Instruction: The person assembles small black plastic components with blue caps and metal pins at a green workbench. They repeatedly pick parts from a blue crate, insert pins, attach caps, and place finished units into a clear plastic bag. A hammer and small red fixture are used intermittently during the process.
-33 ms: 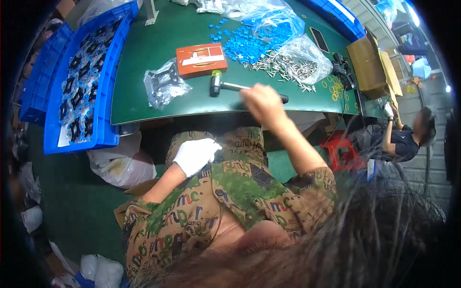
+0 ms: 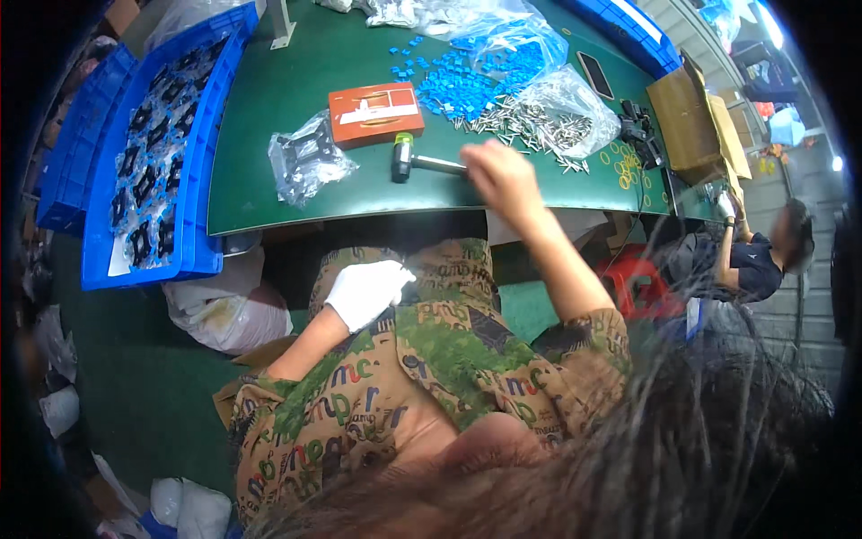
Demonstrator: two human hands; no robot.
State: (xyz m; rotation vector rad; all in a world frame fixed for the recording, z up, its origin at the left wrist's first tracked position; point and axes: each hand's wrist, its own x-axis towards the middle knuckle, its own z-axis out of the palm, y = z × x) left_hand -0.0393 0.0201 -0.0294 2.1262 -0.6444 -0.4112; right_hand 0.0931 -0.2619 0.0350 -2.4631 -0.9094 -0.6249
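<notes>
Right hand (image 2: 501,180) is bare, reaching out over the front part of the green work table (image 2: 269,126), fingers curled around the handle end of a small hammer (image 2: 415,162). The grip looks closed on the handle, though the hand covers most of it. The hammer lies flat on the table, dark head with a green cap pointing left, metal shaft running right into the hand.

Left hand (image 2: 366,289) wears a white glove and rests low on the lap, below the table edge, on the patterned green and tan clothing. Its fingers are loosely bent, nothing seen in them.

Just behind the hammer head sits an orange flat box (image 2: 375,113). Left of it, a clear plastic bag of dark parts (image 2: 307,162). Behind the right hand, a spread of small metal pins (image 2: 530,126), partly spilling from a clear bag, and further back a heap of small blue plastic pieces (image 2: 467,81). Yellow rings (image 2: 620,162) lie to the right, near a black phone (image 2: 594,74) and a cardboard box (image 2: 691,117).

A blue tray of black parts (image 2: 162,153) runs along the table's left side. A white sack (image 2: 224,310) sits on the floor under it. Another person (image 2: 745,260) in dark clothes sits at far right.
</notes>
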